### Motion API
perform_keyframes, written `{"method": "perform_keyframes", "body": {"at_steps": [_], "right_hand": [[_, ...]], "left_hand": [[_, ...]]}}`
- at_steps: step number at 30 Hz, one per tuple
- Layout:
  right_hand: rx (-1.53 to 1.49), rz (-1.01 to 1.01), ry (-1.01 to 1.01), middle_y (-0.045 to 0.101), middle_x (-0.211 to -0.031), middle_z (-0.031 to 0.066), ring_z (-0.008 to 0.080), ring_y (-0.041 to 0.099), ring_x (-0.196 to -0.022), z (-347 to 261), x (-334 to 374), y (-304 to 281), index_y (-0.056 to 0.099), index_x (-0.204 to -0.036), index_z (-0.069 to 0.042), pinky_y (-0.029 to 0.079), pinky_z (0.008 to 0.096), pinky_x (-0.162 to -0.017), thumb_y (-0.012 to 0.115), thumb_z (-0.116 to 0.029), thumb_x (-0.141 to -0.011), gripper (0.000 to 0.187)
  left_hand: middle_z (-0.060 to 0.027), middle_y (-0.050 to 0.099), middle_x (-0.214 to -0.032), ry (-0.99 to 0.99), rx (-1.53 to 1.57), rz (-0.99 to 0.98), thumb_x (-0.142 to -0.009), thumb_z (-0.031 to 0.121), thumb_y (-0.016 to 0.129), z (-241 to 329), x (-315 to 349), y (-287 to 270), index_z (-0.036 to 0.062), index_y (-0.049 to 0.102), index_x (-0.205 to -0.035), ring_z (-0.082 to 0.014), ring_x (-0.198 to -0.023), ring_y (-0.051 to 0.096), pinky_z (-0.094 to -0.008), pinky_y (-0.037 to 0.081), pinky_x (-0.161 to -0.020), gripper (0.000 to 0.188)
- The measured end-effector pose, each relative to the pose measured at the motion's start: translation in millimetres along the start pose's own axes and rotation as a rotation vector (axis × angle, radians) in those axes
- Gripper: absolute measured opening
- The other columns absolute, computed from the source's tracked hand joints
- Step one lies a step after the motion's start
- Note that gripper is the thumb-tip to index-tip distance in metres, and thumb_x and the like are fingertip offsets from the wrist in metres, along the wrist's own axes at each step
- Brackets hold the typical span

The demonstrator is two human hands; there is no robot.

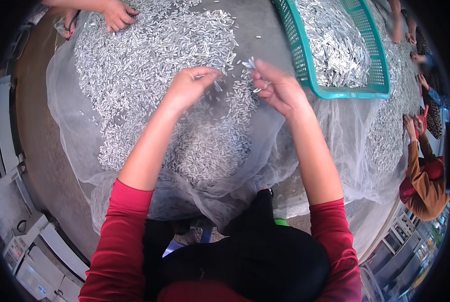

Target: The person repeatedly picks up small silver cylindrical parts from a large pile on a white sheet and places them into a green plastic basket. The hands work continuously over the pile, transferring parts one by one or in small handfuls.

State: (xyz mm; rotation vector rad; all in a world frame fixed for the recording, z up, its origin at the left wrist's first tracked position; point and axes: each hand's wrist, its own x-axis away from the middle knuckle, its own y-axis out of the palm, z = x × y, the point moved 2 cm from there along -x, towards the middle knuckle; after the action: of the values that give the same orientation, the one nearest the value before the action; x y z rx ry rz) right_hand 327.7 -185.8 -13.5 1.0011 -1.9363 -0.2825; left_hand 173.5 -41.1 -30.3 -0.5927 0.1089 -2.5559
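Note:
A wide heap of small silver-grey rod-shaped pieces [154, 55] lies spread over a sheer, whitish mesh cloth [64, 116]. Above the heap's inner edge my left hand [190, 88] is closed, thumb and forefinger pinching a slim silvery piece [218, 86] that points downward. My right hand [280, 90] is also closed, with a few slender silvery pieces [249, 64] sticking out past its fingertips; it is slightly blurred. Between the two hands, several loose pieces lie scattered on the grey surface.
A green plastic basket [350, 94] full of longer silvery pieces stands to the right of my right hand. Another person's hand [118, 16] touches the heap at the upper left. More people work along a second heap [386, 136] at the far right. Grey machines [34, 241] line the left.

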Motion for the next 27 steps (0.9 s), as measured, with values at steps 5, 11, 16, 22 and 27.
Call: {"method": "perform_keyframes", "body": {"at_steps": [5, 11, 16, 22, 27], "right_hand": [[0.482, 0.239, -0.790, 0.061, -0.077, -0.0017, 0.0035, 0.048, -0.061, -100.6, 41.4, -31.0, 0.066, -0.098, -0.006, 0.036, 0.0164, -0.052, 0.065, -0.024, -0.088, 0.021], [1.534, 1.096, -0.763, 0.065, -0.096, 0.0133, 0.0237, 0.062, -0.082, -174.8, 42.0, -91.2, 0.064, -0.105, -0.004, 0.049, 0.0348, -0.073, 0.070, -0.029, -0.083, 0.034], [1.425, 0.611, -1.252, 0.062, -0.102, 0.0088, 0.0275, 0.061, -0.091, -88.2, 27.8, -46.2, 0.061, -0.110, -0.011, 0.050, 0.0379, -0.079, 0.066, -0.016, -0.081, 0.030], [1.647, 0.189, -0.800, 0.062, -0.097, 0.0074, 0.0293, 0.062, -0.092, 11.1, -65.1, 0.0, 0.065, -0.097, -0.012, 0.051, 0.0404, -0.076, 0.062, -0.012, -0.081, 0.017], [1.788, 0.184, -0.846, 0.062, -0.094, 0.0082, 0.0288, 0.062, -0.088, 15.5, -102.2, -2.5, 0.064, -0.094, -0.011, 0.050, 0.0411, -0.073, 0.063, -0.012, -0.080, 0.014]], "left_hand": [[-0.0057, 0.068, -0.092, 0.210, -0.156, 0.047, -0.090, 0.019, 0.058, 57.8, -38.1, 16.1, 0.0031, 0.068, -0.106, -0.0124, -0.078, 0.063, -0.0229, 0.048, -0.073, 0.025], [-0.0213, 0.066, -0.097, 0.711, -0.086, -0.056, -0.079, 0.017, 0.066, 155.6, -85.0, 78.8, 0.0006, 0.062, -0.111, -0.0278, -0.093, 0.065, -0.0343, 0.050, -0.081, 0.036], [-0.0127, 0.070, -0.088, 0.435, -0.634, 0.181, -0.083, 0.026, 0.064, 93.9, -74.5, 15.7, 0.0064, 0.070, -0.095, -0.0258, -0.082, 0.068, -0.0336, 0.051, -0.074, 0.024], [-0.0162, 0.068, -0.086, -0.229, -0.899, 0.270, -0.080, 0.039, 0.067, -14.5, -20.6, 26.2, 0.0070, 0.069, -0.088, -0.0328, -0.083, 0.066, -0.0421, 0.050, -0.075, 0.033], [-0.0147, 0.067, -0.086, -0.154, -0.805, 0.391, -0.078, 0.031, 0.070, -37.2, -15.8, 42.5, 0.0056, 0.064, -0.086, -0.0324, -0.083, 0.064, -0.0423, 0.050, -0.072, 0.027]]}}
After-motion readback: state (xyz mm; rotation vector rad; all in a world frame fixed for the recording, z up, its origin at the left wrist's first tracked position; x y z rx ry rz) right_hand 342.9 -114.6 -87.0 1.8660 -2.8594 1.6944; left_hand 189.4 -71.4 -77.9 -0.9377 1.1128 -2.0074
